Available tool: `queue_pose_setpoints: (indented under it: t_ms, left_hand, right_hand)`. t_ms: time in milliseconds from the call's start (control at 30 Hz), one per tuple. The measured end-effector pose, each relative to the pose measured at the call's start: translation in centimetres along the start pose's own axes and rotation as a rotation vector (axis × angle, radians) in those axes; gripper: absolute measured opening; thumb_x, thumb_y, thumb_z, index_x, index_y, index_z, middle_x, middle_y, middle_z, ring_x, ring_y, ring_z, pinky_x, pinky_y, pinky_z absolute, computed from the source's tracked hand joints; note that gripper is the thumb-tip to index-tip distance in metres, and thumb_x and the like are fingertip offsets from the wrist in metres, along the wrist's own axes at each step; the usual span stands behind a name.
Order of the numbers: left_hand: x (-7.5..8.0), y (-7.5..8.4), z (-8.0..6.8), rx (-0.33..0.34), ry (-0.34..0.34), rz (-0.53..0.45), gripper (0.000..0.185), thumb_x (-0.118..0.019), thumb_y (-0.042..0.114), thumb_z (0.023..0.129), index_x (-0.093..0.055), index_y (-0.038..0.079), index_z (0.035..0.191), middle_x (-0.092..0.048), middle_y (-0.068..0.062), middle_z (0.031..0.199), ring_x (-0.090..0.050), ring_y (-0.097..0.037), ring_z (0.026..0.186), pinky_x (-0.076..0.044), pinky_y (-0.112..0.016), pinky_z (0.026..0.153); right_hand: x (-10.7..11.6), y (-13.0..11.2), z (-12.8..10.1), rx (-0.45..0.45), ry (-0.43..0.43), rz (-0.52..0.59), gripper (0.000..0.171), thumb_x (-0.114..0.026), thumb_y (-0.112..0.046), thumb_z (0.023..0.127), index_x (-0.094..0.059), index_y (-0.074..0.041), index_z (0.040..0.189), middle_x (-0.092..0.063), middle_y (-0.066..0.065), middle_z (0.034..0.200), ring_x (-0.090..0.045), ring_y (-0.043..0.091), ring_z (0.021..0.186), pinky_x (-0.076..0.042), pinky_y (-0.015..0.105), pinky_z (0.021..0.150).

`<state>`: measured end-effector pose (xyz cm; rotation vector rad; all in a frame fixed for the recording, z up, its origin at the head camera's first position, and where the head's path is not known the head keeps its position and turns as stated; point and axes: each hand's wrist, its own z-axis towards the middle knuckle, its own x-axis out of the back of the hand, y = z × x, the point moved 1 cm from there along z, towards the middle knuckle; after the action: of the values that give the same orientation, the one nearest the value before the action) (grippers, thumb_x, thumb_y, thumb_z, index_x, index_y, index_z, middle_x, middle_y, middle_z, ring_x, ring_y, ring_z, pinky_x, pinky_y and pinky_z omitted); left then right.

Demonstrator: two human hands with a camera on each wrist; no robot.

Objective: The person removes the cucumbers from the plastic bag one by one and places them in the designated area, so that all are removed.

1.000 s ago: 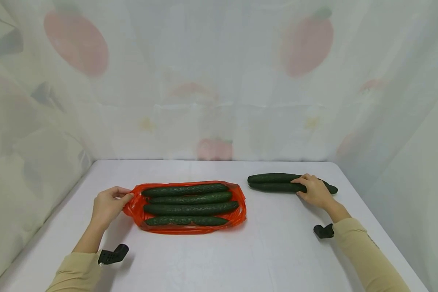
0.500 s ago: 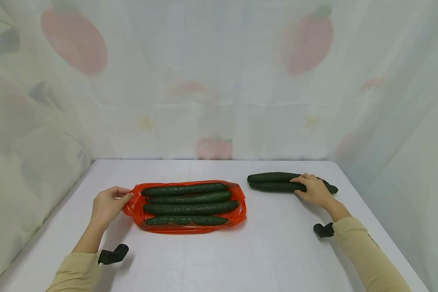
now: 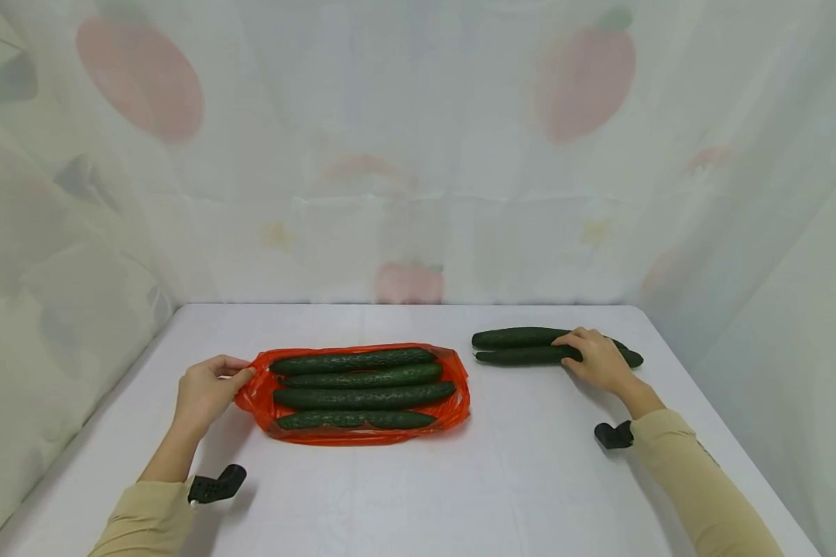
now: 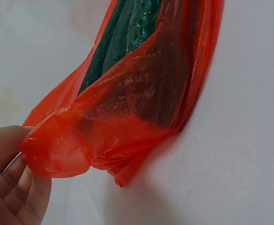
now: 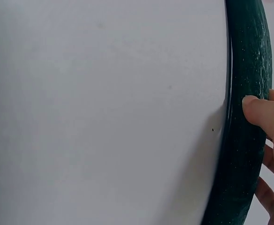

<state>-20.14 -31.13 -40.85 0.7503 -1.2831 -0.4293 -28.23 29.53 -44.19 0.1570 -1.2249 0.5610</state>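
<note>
white table (image 3: pixel 418 495), fruit-print curtains (image 3: pixel 418 155)

Both arms reach forward in tan sleeves. The left hand (image 3: pixel 205 391) pinches with thumb against curled fingers. The right hand (image 3: pixel 597 361) lies palm down, its grip closed with thumb (image 5: pixel 261 111) pressing.

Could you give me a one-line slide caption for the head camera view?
Left hand pinches a red bag of four cucumbers; right hand grips a loose cucumber.

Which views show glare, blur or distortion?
Head view: sharp, soft even light, faint shadows under the red bag, wide-angle bend at the edges. Left wrist view: sheen on the bag plastic; left hand soft at the corner. Right wrist view: cucumber slightly glossy, table featureless.
</note>
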Motion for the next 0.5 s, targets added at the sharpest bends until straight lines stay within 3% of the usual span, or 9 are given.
queue_pose_setpoints:
  t_ms: [500]
  left_hand:
    - [-0.1, -0.04, 0.07, -0.01, -0.004, 0.003, 0.03, -0.06, 0.028, 0.088, -0.065, 0.001, 0.101, -0.067, -0.018, 0.094, -0.059, -0.012, 0.064, -0.049, -0.023, 0.053]
  right_hand:
    - [-0.08, -0.23, -0.12, 0.017, -0.016, -0.013, 0.037, -0.073, -0.015, 0.077, -0.063, -0.01, 0.112, -0.06, 0.015, 0.104, -0.055, 0.037, 0.096, -0.042, 0.056, 0.078]
